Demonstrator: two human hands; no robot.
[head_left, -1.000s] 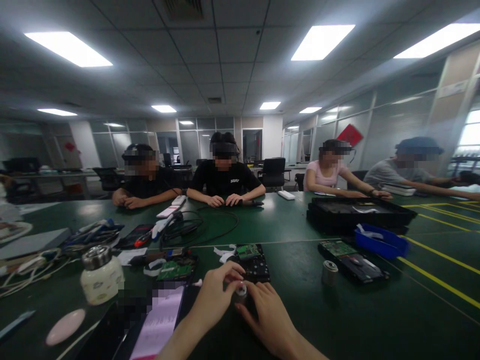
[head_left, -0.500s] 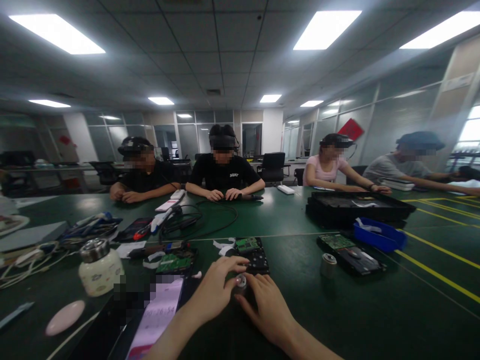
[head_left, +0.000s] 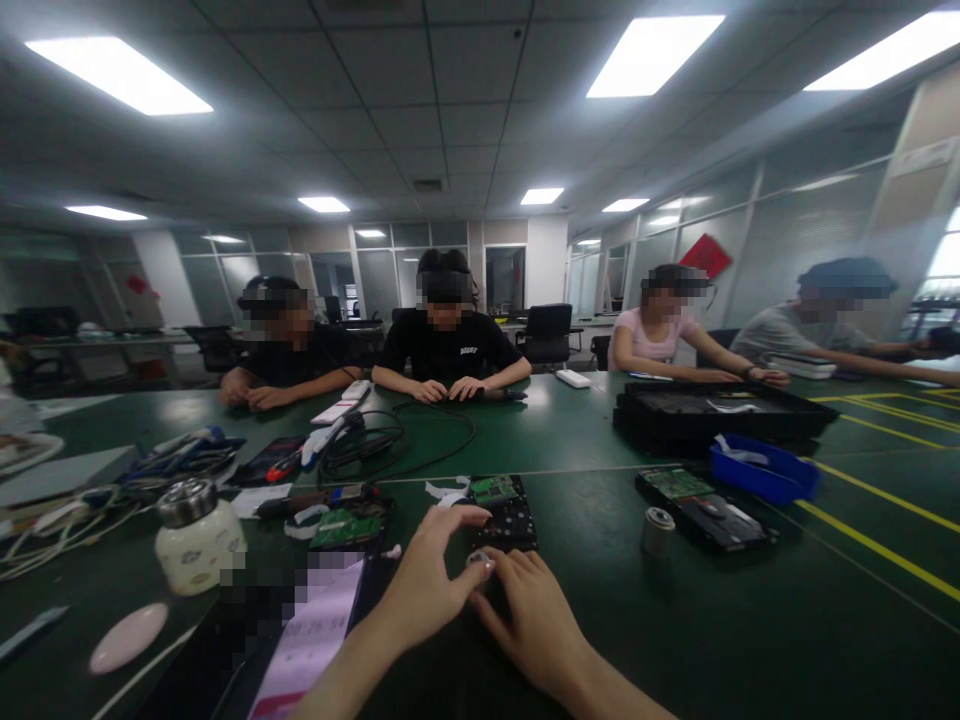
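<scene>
A small metal cylinder (head_left: 477,560) stands on the green table between my hands, mostly hidden by my fingers. Wrapped round its right side is my right hand (head_left: 534,620), thumb in front and fingers behind. My left hand (head_left: 429,580) has its thumb on the cylinder's top, while its fingers stretch forward, apart from the thumb. Just beyond them lies a hard drive (head_left: 517,525) with a green circuit board (head_left: 495,489) and white strips (head_left: 448,492) at its far side. A similar metal cylinder (head_left: 658,535) stands upright to the right.
Right of centre lie another hard drive (head_left: 724,520), a blue tray (head_left: 765,472) and a large black tray (head_left: 720,405). On the left are a phone (head_left: 311,630), a cream bottle (head_left: 199,545), a screwdriver (head_left: 300,503) and tangled cables (head_left: 67,520). Several people sit across the table.
My left thumb has shifted onto the cylinder's top, covering more of it. My left fingers have lifted slightly away from the cylinder. My right hand stays nearly the same.
</scene>
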